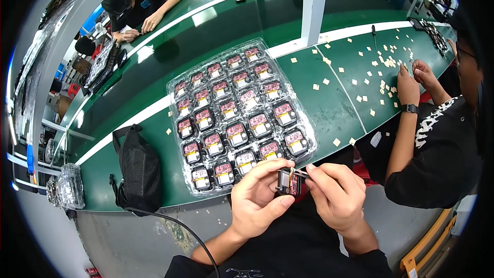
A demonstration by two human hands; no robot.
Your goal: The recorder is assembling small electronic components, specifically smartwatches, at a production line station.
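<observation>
Holding a small black device (289, 184) between closed thumb and fingers, left hand (254, 195) sits beside right hand (338, 191), pinching a slim tool (300, 173) (type unclear) at the device, loaded clear tray (304, 122) just beyond the grip.

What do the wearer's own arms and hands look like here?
The left hand and right hand are bare, with no glove or watch showing. Forearms are uncovered up to plain black sleeves. A thin black cable passes over the left forearm near its sleeve.
</observation>
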